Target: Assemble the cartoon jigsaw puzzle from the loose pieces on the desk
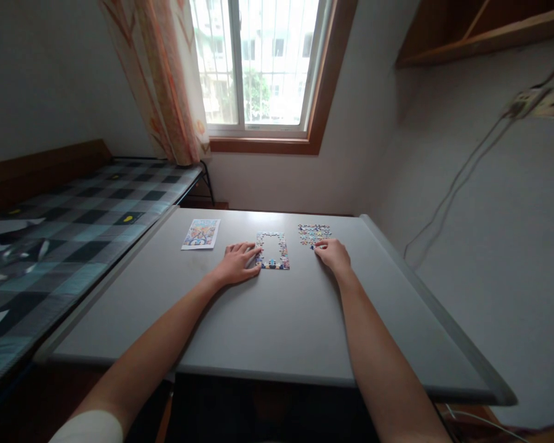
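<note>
A jigsaw puzzle frame [284, 250] of joined edge pieces lies on the grey table [277, 326], its middle mostly unfilled. My left hand [238, 261] rests flat with fingers spread, the fingertips touching the frame's left side. To the right, my right hand [335, 253] pinches a small dark blue puzzle piece [313, 247] at the near edge of the loose puzzle pieces [314, 232]. Whether that piece is lifted off the table, I cannot tell. A printed picture card [201, 234] with a colourful scene lies left of my left hand.
A bed with a checked cover [133, 191] stands along the left, with papers and a clear plastic item on it. Beyond the table are a window [258, 67] and a patterned curtain [170, 80]. A cable [457, 178] hangs down the right wall from a socket.
</note>
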The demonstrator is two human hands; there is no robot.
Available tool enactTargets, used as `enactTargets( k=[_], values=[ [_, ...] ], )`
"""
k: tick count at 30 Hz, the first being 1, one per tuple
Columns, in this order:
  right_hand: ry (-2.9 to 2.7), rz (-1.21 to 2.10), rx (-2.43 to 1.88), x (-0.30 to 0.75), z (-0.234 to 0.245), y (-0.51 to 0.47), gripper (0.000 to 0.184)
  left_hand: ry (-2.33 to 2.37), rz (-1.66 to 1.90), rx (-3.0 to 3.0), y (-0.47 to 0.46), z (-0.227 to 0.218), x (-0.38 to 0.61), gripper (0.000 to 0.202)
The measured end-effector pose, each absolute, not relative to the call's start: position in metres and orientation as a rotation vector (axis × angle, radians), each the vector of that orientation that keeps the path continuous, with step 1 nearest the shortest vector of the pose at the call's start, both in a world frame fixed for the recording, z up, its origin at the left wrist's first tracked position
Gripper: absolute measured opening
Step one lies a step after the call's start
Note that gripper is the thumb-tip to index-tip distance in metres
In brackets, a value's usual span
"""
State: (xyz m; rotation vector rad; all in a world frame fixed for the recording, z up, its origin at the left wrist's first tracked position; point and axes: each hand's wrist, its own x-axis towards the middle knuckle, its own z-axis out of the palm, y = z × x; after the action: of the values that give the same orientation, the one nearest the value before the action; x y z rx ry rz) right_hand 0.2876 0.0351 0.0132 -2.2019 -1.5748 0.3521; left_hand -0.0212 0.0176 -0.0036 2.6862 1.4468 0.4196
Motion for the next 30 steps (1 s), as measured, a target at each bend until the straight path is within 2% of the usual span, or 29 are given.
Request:
enactTargets(
  k=[12, 30],
  values=[
    [-1.659, 0.377, -2.182, 0.283, 0.02, 0.031, 0.026, 1.455, 0.431, 2.695, 0.017, -0.005, -0.021, 0.053],
    [-1.744, 0.453, -2.013, 0.282, 0.006, 0.038, 0.007, 1.46, 0.496, 2.688, 0.016, -0.005, -0.019, 0.051]
  ],
)
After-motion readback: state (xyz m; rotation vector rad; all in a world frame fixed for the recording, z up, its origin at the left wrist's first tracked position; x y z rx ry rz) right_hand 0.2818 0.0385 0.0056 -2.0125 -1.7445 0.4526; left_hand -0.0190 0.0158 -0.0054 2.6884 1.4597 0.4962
